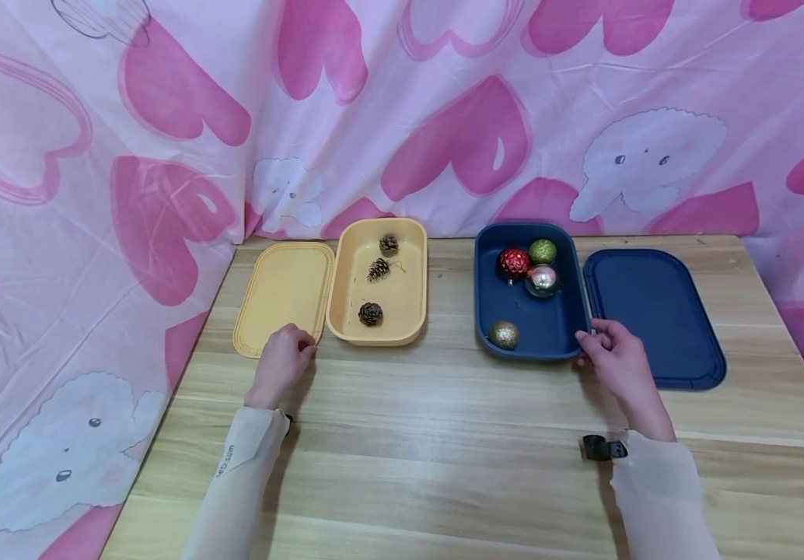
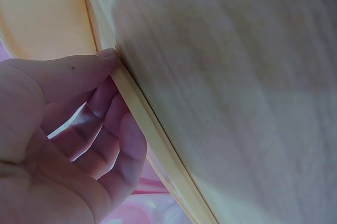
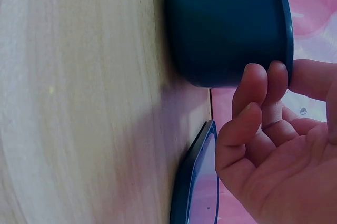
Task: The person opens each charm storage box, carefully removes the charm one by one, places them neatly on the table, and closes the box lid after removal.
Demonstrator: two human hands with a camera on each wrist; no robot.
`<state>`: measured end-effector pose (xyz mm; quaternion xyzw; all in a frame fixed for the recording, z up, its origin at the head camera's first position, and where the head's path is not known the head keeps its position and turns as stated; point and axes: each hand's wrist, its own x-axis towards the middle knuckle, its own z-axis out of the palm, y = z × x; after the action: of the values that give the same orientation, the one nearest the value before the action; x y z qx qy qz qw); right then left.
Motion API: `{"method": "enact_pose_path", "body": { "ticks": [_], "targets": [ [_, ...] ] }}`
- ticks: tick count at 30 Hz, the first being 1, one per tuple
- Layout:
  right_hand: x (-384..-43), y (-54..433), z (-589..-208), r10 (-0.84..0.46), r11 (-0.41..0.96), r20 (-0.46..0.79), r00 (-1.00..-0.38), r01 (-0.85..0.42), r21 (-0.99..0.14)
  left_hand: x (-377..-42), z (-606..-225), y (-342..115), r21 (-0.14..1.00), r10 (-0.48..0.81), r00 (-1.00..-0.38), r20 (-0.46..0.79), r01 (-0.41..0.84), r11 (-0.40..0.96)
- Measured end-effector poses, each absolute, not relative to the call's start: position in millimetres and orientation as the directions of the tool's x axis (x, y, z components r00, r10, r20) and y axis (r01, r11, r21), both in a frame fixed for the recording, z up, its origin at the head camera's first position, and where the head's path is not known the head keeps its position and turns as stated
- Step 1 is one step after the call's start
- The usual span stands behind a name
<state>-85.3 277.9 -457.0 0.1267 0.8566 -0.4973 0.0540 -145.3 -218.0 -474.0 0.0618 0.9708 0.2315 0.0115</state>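
Note:
In the head view my left hand [image 1: 281,365] is at the near right corner of a yellow lid [image 1: 286,292]. Its thumb tip meets the lid's edge [image 2: 150,124] in the left wrist view, with the other fingers curled beside it. My right hand [image 1: 615,359] pinches the rim of a dark blue box [image 1: 531,311] at its near right corner, thumb on one side and fingertips on the outer wall [image 3: 226,29]. Inside the blue box lie a red ball ornament [image 1: 513,264], a green one [image 1: 543,251], a pink-silver one [image 1: 542,280] and a gold one [image 1: 503,334].
A yellow box [image 1: 409,311] stands right of the yellow lid, holding pine cones [image 1: 370,313]. The dark blue lid [image 1: 654,319] lies right of the blue box. All rest on a wooden table [image 1: 430,451], with a pink heart-print curtain [image 1: 374,117] behind and at the sides.

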Motion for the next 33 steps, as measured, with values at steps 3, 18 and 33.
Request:
{"method": "enact_pose_path", "body": {
  "ticks": [3,18,33],
  "targets": [
    [-85.2,277.8,-457.2,0.165,0.472,-0.217,-0.962,0.270,-0.839,-145.6,-473.3,-217.5,0.447,0.124,-0.992,-0.001,0.110,0.888],
    [-84.9,277.3,-457.3,0.172,0.477,-0.214,-0.961,0.272,-0.836,-144.9,-474.0,-219.4,0.443,0.120,-0.993,0.002,0.108,0.890],
    [-85.0,276.6,-457.9,0.180,0.479,-0.224,-0.958,0.284,-0.831,-149.0,-466.4,-215.3,0.567,0.074,-0.997,0.035,0.081,0.820]
  ]
}}
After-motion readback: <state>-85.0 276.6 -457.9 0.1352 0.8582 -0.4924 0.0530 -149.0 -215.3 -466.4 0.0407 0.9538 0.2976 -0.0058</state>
